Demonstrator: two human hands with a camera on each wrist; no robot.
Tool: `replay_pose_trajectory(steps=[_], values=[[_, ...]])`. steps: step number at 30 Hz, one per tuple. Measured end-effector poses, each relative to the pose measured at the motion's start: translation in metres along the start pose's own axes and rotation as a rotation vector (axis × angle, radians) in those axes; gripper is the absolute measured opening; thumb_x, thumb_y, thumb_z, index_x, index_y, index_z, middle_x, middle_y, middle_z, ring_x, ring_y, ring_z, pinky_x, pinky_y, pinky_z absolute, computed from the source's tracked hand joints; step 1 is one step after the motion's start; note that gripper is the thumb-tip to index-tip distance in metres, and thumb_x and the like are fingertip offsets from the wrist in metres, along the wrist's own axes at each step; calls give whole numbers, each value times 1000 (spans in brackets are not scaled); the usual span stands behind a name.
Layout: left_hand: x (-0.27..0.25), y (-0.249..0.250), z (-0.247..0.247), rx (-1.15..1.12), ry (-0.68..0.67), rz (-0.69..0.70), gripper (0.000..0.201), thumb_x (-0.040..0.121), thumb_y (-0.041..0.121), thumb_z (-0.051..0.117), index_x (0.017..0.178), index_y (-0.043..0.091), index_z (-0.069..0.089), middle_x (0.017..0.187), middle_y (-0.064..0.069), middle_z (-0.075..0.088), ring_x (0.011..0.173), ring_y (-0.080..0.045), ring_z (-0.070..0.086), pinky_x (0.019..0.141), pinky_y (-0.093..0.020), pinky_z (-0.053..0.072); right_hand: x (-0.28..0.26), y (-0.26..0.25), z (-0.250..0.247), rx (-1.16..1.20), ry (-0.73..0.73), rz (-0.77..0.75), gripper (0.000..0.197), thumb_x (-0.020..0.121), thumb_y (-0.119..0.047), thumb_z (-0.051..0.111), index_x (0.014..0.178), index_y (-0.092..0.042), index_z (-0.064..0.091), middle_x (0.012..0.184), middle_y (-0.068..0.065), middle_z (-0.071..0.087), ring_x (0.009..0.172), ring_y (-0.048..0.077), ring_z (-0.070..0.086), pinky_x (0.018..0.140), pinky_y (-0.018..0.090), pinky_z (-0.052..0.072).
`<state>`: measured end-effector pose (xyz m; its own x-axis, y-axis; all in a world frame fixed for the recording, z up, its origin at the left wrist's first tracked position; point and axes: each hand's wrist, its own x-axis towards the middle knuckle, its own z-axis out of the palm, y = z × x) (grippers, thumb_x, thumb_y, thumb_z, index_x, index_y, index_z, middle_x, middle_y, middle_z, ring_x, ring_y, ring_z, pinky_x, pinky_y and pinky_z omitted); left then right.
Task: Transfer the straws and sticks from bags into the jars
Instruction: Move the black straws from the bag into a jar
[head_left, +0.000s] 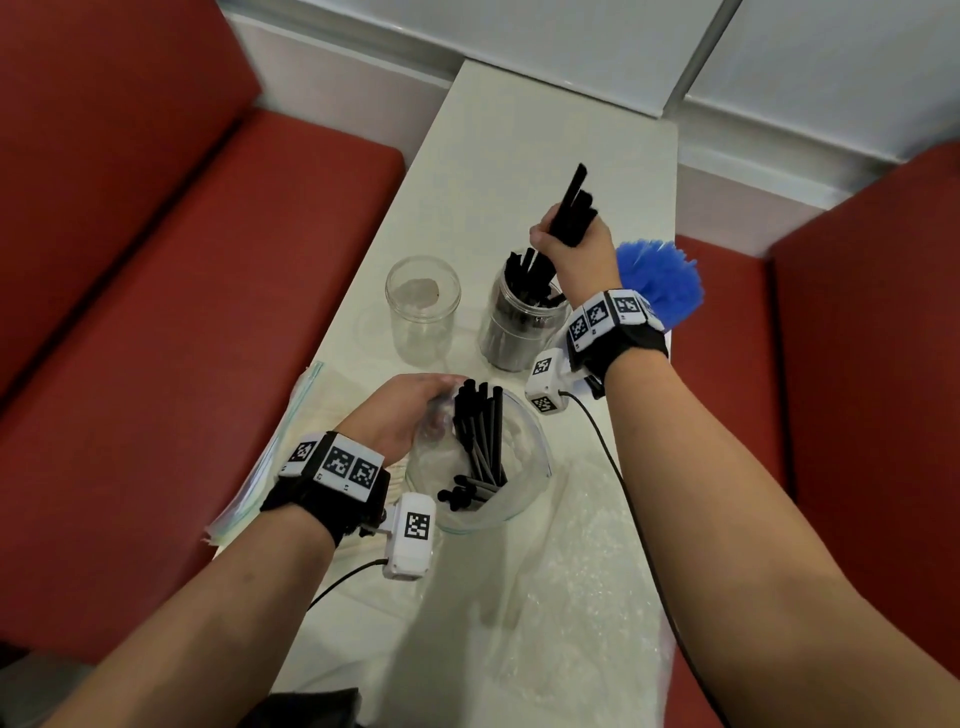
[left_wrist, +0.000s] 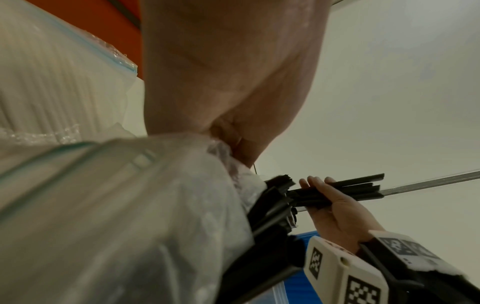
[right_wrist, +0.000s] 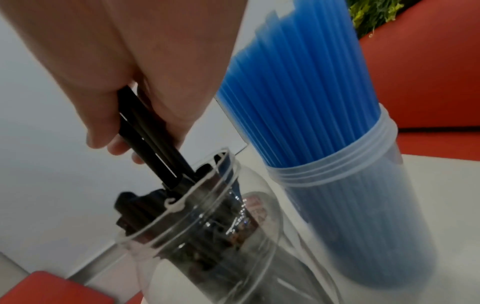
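Over the middle jar (head_left: 522, 322): right hand (head_left: 576, 244) clenched round a bundle of black sticks (head_left: 571, 208), lower ends entering the mouth. Left hand (head_left: 410, 410) pinched the bag (head_left: 524, 499) open (more sticks inside). Step: loading. Next, likely: release, then reach back to the bag.

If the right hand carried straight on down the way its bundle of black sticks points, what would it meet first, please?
Probably the black sticks already standing in the jar; the right hand holds its bundle with the tips at the jar's mouth.

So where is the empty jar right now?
In the head view the empty jar stands on the white table, left of the jar of black straws, beyond the left hand.
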<state>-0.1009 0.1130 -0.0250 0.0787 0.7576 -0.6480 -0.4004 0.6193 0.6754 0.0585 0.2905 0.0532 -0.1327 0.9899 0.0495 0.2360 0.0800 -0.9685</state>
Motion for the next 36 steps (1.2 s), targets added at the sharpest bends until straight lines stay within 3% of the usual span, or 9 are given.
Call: replay_pose_trajectory(steps=[7, 12, 14, 17, 20, 22, 27, 32, 36], values=[[-5, 0, -1, -5, 20, 23, 29, 104, 12, 50, 122, -1, 69, 121, -18, 71, 116, -29, 67, 106, -40, 50, -11, -9, -2, -67, 134, -226, 37, 89, -10, 64, 124, -21, 57, 115, -2, 66, 110, 7, 62, 101, 25, 48], [-10, 0, 6, -7, 37, 8, 30, 104, 11, 50, 125, -2, 67, 126, -20, 68, 107, -28, 67, 93, -34, 54, -22, 7, 14, -789, -326, -147, 59, 106, -35, 45, 158, -17, 25, 164, 12, 25, 154, 29, 14, 124, 45, 6], [-14, -1, 7, 7, 47, 8, 30, 104, 11, 49, 125, -2, 67, 125, -19, 68, 93, -22, 69, 79, -29, 56, -31, 9, 15, -803, -449, -87, 58, 106, -36, 44, 159, -18, 26, 164, 14, 26, 154, 29, 13, 125, 46, 5], [-18, -1, 5, 11, 65, 8, 29, 104, 11, 50, 124, -2, 67, 122, -19, 70, 79, -16, 71, 66, -24, 58, -48, -3, 7, -532, -246, -234, 43, 105, -23, 48, 148, -19, 47, 154, 8, 45, 151, 23, 25, 123, 37, 21], [-21, -3, 4, -19, 72, 5, 29, 104, 11, 50, 123, -3, 67, 114, -17, 71, 72, -14, 72, 58, -22, 56, -71, -14, -2, -240, -19, -179, 27, 98, -9, 47, 113, -21, 66, 108, -2, 71, 106, 12, 65, 96, 32, 52], [-25, -4, 5, -40, 58, -9, 28, 104, 12, 50, 122, -1, 68, 107, -13, 71, 71, -14, 70, 59, -23, 55, -93, -11, -7, -114, -133, 7, 25, 94, -2, 47, 100, -21, 61, 89, 5, 69, 83, 17, 69, 79, 33, 59], [-33, -11, 14, -64, 60, -20, 25, 103, 13, 50, 117, 1, 68, 91, -10, 70, 61, -13, 68, 52, -21, 53, -159, 33, -1, -428, -509, 276, 33, 89, -4, 62, 118, -19, 53, 108, 4, 65, 96, 22, 66, 83, 35, 57], [-40, -22, 21, -66, 82, -45, 19, 101, 13, 54, 104, 3, 70, 105, -17, 65, 85, -23, 63, 80, -35, 53, -210, 67, 20, -422, -391, 249, 36, 86, -3, 62, 121, -10, 60, 114, 10, 69, 107, 26, 65, 94, 33, 50], [-46, -27, 21, -63, 65, -72, 21, 102, 13, 51, 107, 0, 68, 100, -15, 66, 79, -23, 64, 77, -35, 54, -226, 77, 18, -414, -316, 253, 43, 87, 5, 55, 128, -6, 64, 119, 12, 70, 109, 26, 64, 99, 32, 48]])
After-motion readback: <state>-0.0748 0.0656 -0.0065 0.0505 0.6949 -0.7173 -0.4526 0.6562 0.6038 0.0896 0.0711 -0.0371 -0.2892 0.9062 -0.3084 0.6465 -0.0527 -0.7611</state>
